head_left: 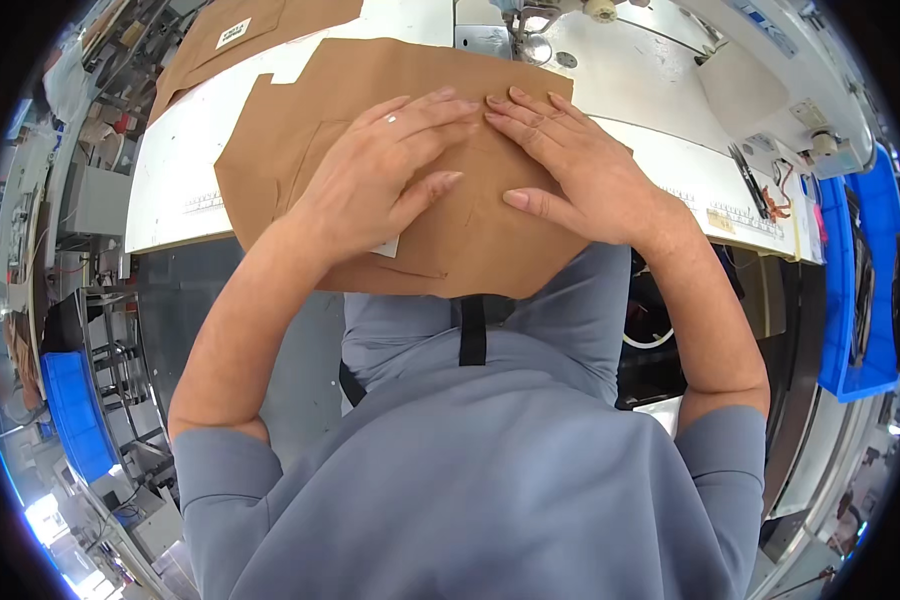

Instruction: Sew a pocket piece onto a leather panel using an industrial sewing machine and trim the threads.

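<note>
A large brown fabric piece lies on the white sewing table and hangs over its front edge above my lap. My left hand rests on the fabric, fingers outstretched and slightly curved, with a small white patch showing just below it. My right hand lies palm down on the fabric to the right, fingers extended near the upper middle and thumb apart. The fingertips of both hands almost meet. The sewing machine's presser foot and needle area sit just beyond the fabric's far edge.
Another brown piece with a white label lies at the back left. The machine body stands at the right, with black tweezers beside it. Blue bins hang at either side.
</note>
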`<state>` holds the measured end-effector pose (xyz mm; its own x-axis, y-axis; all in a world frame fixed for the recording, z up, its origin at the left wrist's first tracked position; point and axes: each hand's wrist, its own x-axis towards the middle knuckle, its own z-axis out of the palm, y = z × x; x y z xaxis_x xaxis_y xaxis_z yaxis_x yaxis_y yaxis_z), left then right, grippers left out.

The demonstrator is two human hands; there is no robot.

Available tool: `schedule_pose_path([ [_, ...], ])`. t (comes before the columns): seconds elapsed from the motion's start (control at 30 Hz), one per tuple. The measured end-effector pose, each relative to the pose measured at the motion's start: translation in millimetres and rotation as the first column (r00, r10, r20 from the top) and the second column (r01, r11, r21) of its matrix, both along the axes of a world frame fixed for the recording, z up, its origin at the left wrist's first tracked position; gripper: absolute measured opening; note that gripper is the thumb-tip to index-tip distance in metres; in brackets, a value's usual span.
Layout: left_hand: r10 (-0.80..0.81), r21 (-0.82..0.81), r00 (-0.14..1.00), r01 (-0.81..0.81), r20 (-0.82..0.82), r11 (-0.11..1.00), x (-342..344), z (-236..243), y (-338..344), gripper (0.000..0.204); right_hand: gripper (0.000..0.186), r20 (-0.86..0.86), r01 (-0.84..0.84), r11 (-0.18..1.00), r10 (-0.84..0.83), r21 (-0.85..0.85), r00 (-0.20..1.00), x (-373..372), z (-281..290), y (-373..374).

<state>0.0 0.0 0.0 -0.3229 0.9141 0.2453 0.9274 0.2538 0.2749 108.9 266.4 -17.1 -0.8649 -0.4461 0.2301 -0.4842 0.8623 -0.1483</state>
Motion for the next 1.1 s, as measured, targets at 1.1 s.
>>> schedule_pose_path([
  [1.1,0.182,-0.036,0.965,-0.192,-0.189,0.981,-102.8,-38.1,105.8,0.059,0.048,-0.1,0.151,0.965,-0.176,-0.215,0.979,-49.8,4.7,54.4],
])
